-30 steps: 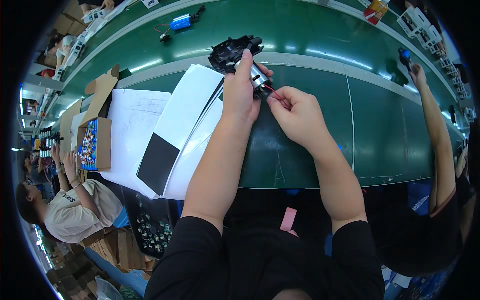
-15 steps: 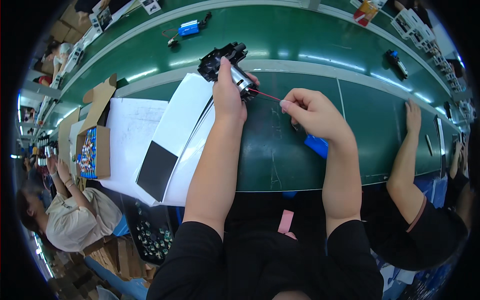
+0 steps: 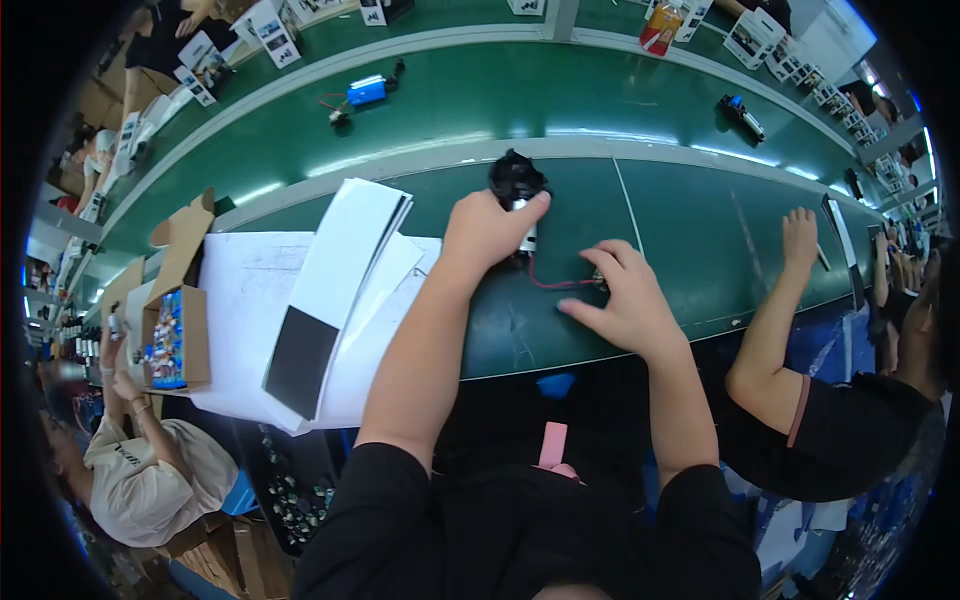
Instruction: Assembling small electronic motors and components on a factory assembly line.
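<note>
My left hand [image 3: 484, 232] is closed around a motor with a silver body [image 3: 529, 238] and a black plastic housing [image 3: 515, 178] at its far end, low over the green bench. From the motor's near end a red wire [image 3: 555, 287] curves right to a small dark part at my right hand's fingers, too small to make out. My right hand [image 3: 638, 312] is open beside it, palm down, thumb and fingers apart. Whatever lies under that palm is hidden.
White sheets and a white folder [image 3: 345, 260] lie left, by a cardboard box of blue cells [image 3: 170, 340]. Across the bench ledge, a blue battery pack [image 3: 367, 91] and a black device [image 3: 742, 118] lie on the green surface. A co-worker's arm [image 3: 775, 290] rests at right; another person sits left.
My left hand has lowered the motor toward the bench and right, turning it upright in view. My right hand has let go of the red wire and spread its fingers. The blue battery beneath it is now hidden.
</note>
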